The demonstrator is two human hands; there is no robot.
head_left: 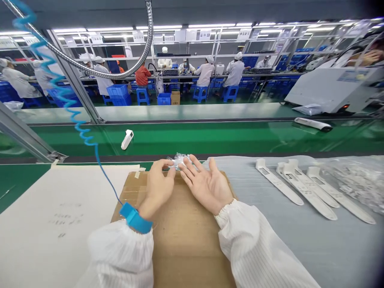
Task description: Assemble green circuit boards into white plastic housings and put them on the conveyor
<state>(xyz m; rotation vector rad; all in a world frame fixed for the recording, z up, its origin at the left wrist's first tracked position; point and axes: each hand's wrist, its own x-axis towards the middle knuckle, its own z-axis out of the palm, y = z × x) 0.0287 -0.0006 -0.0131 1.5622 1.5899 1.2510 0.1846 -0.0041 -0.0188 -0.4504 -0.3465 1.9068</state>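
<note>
While the right hand [209,187] is spread and the left hand [159,181] loosely opened, crumpled plastic [179,158] is partly hidden behind them, beyond the far edge of the cardboard [187,236].

Cardboard [186,248] lies between paper [81,188], left, and a mat [270,244], right. Film [177,160] lies beyond the cardboard's far edge; casings [312,195] lie toward the mat's far edge, left of a bag [360,182]. Behind, the belt [210,140] carries 2 devices [127,140].
</note>
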